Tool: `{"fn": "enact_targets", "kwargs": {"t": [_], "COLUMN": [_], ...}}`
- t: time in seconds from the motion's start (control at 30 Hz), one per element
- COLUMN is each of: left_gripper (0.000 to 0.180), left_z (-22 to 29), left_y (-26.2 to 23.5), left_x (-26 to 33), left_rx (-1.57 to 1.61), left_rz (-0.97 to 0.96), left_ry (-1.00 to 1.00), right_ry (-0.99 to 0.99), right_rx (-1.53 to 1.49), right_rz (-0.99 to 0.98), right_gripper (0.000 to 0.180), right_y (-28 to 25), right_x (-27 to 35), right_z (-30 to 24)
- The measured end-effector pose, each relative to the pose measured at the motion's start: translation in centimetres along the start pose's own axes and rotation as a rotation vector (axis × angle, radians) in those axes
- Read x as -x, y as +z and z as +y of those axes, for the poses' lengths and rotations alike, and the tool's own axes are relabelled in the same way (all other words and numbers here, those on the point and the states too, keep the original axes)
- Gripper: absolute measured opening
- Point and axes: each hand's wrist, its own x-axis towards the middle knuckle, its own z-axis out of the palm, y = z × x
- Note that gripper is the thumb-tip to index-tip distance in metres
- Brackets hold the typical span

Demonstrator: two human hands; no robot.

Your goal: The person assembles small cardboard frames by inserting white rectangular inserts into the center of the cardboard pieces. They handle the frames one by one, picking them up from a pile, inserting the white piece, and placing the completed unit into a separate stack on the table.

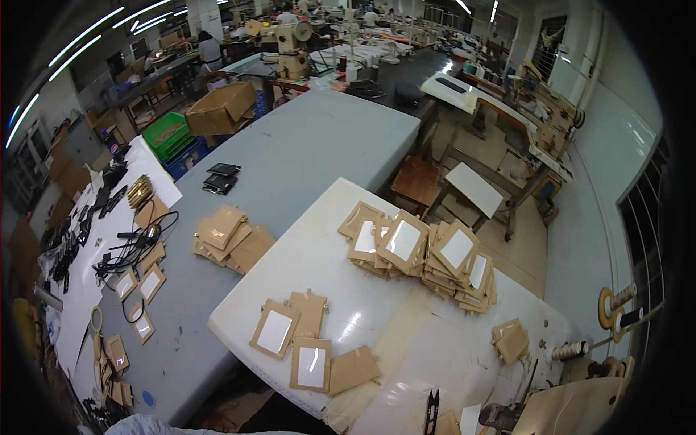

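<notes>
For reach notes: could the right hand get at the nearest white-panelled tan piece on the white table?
Probably yes: the white-panelled tan piece lies uncovered near the edge of the white table, though the right hand is out of view.

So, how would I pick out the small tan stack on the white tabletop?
Start at the glossy white tabletop and go to its right side, past the big pile of tan pieces. Near the pale thread spool is the small tan stack. Unlike that pile, it sits alone and shows no white window on top.
</notes>
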Motion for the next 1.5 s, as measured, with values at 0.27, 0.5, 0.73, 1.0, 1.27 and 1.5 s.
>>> {"fn": "enact_targets", "kwargs": {"t": [0.27,0.5,0.73,1.0,1.27,1.5], "left_gripper": [0.024,0.021,0.017,0.045,0.066,0.047], "left_z": [1.3,5.7,14.9,8.6,3.8,7.4], "left_y": [-5.5,-12.1,-22.5,-13.8,-6.3,-7.5], "left_x": [-0.1,0.1,-1.6,0.2,-5.7,-6.4], "left_rx": [0.014,0.066,0.349,0.777,0.256,0.311], "left_rz": [-0.307,-1.135,-0.177,-0.671,-0.36,-0.334], "left_ry": [0.139,0.287,0.697,0.053,0.373,0.154], "right_ry": [-0.011,0.194,-0.45,-0.189,-0.019,-0.062], "right_rx": [0.04,0.108,-1.578,-0.581,-0.436,-0.523], "right_rz": [-0.203,-1.349,-0.622,-0.498,-0.289,-0.062], "right_gripper": [0.038,0.036,0.021,0.037,0.063,0.043], "right_y": [-4.4,-15.9,-21.7,-8.3,-1.8,2.7], "right_x": [4.5,20.6,28.8,26.9,27.0,26.0], "right_z": [-4.1,-5.8,-23.2,-22.2,-18.8,-15.4]}}
